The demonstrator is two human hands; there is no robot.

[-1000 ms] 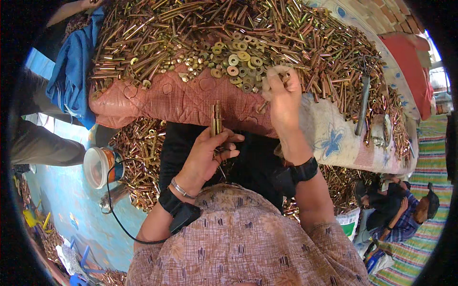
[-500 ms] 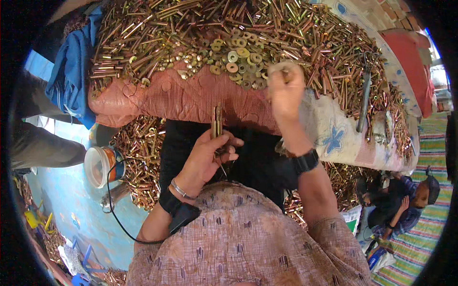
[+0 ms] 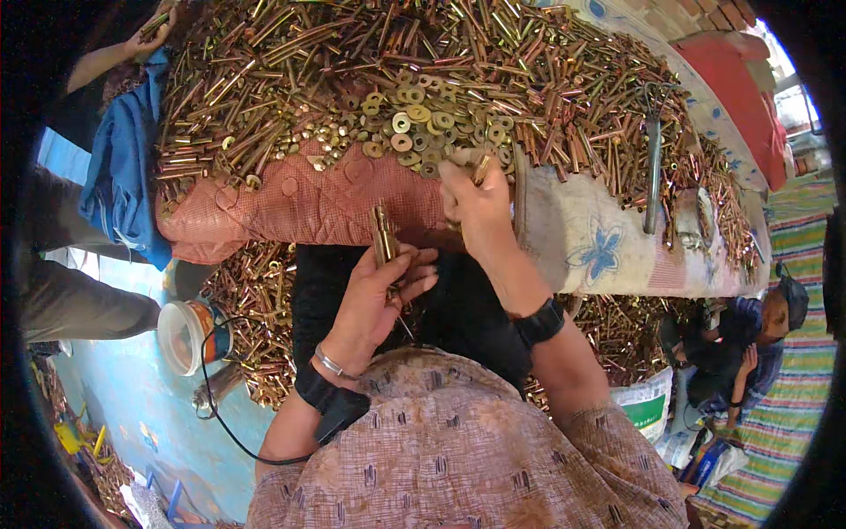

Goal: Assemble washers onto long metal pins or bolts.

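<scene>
My left hand [image 3: 381, 286] is above my lap, fingers curled round a small bunch of brass-coloured metal sleeves [image 3: 384, 234] that point up and slightly left. A thin metal tip [image 3: 406, 326] shows below that hand; what it belongs to is hidden. My right hand [image 3: 480, 207] is closed, with the end of a short brass-coloured metal piece [image 3: 481, 167] sticking out between thumb and fingers. It hovers at the padded edge, just nearer than a pile of flat washers [image 3: 419, 115]. Small shiny nuts [image 3: 328, 141] lie left of the washers.
Loose metal sleeves [image 3: 308, 53] heap over the work surface, edged by a red quilted cloth [image 3: 291, 207]. A long dark-handled tool [image 3: 653, 167] lies at right. Left are a blue cloth [image 3: 123, 159], a white bucket [image 3: 181, 338] and another person's hand [image 3: 152, 37]. Another person [image 3: 749, 353] sits at right.
My right hand has moved left and a little down from the washers. The sleeves in my left hand have tilted left. Another person's hand with metal pieces has come in at upper left.
</scene>
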